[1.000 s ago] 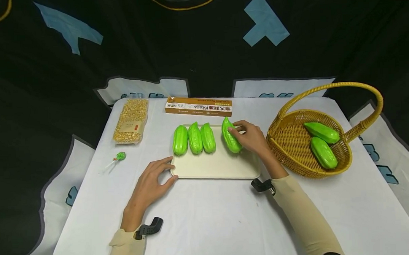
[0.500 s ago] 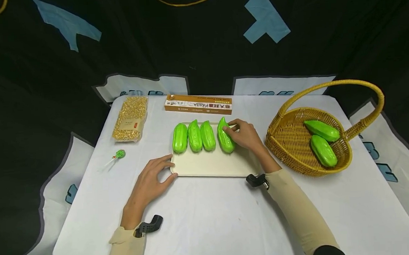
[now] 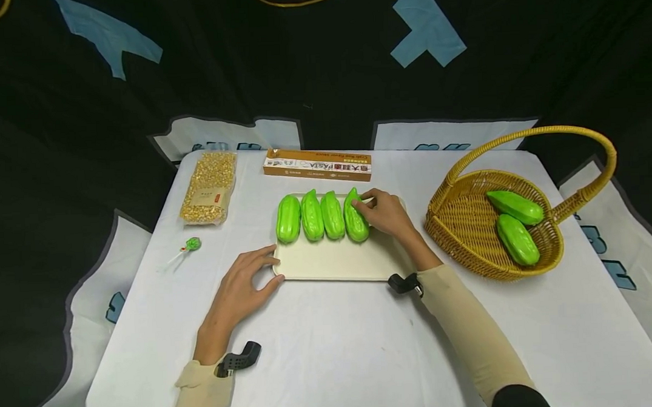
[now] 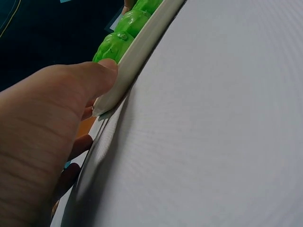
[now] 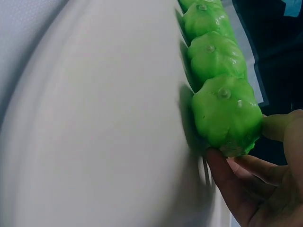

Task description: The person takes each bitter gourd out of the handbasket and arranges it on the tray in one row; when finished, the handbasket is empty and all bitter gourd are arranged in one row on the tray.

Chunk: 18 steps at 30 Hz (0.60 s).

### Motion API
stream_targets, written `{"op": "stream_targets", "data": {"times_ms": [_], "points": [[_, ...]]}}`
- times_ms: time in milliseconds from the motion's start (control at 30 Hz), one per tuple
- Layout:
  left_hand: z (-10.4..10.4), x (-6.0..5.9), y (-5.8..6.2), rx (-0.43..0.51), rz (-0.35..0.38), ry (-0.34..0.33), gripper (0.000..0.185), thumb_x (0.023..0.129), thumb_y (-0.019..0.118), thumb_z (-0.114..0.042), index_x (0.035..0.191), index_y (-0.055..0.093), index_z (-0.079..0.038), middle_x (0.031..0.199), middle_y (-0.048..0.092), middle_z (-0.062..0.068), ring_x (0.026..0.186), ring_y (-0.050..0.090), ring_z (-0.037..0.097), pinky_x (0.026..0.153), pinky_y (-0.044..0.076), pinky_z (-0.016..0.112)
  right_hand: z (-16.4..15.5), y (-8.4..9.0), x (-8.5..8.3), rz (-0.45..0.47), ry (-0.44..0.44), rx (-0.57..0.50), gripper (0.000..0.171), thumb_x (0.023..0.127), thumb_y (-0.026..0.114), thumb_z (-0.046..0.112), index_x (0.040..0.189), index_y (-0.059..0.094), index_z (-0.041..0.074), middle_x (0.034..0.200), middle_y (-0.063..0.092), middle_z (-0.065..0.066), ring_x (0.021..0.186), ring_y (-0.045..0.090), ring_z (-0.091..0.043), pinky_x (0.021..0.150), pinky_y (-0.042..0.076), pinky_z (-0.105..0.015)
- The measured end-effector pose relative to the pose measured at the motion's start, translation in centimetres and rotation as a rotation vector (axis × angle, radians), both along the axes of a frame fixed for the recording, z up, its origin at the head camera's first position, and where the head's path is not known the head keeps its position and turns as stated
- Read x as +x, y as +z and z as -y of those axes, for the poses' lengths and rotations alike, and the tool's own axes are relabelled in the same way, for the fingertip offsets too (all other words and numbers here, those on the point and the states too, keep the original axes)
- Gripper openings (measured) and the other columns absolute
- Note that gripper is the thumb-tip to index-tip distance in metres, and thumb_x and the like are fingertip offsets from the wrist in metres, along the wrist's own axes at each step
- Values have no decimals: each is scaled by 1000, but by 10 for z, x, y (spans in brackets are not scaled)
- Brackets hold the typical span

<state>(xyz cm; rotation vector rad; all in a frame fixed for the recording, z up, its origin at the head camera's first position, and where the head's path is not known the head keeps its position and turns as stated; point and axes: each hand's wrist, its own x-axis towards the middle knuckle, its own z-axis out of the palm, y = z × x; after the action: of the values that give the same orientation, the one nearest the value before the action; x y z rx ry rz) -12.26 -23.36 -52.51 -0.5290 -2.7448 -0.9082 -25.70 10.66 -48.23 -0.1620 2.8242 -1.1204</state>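
Note:
A cream tray (image 3: 339, 265) lies mid-table with several green ridged gourds in a row along its far side. My right hand (image 3: 383, 213) grips the rightmost gourd (image 3: 355, 219), which sits against its neighbour (image 3: 332, 215); in the right wrist view my thumb and fingers (image 5: 246, 189) wrap that gourd (image 5: 226, 113) on the tray (image 5: 94, 123). My left hand (image 3: 242, 289) holds the tray's near-left corner, thumb on the rim (image 4: 128, 61). Its fingers (image 4: 71, 151) curl under the edge.
A wicker basket (image 3: 469, 221) with a tall handle stands at the right and holds two more gourds (image 3: 515, 222). A pasta box (image 3: 317, 165) lies behind the tray, a bag of corn kernels (image 3: 209, 187) at the far left, a green lollipop (image 3: 190, 245) near it.
My right hand slid the gourd it grips leftward across the tray until it met the other three. The left hand stayed on the tray corner.

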Motion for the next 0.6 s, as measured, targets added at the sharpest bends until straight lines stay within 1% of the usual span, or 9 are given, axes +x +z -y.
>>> {"op": "stream_targets", "data": {"times_ms": [367,600], "points": [[1,0,-1,1,-11,0,33,88,81,-33,116,71,-19,147,55,-4,132,50,20,111,42,42,5,0,-1,17,7,-3,54,100,57,51,129,65,6,109,72,-14,89,69,-26,75,58,-40],[1,-1,-1,25,-21,-18,33,87,82,-32,114,72,-17,146,57,-1,131,51,24,109,43,45,4,-2,0,13,5,7,53,102,53,51,129,65,6,112,71,-15,96,68,-29,81,57,-44]]}}
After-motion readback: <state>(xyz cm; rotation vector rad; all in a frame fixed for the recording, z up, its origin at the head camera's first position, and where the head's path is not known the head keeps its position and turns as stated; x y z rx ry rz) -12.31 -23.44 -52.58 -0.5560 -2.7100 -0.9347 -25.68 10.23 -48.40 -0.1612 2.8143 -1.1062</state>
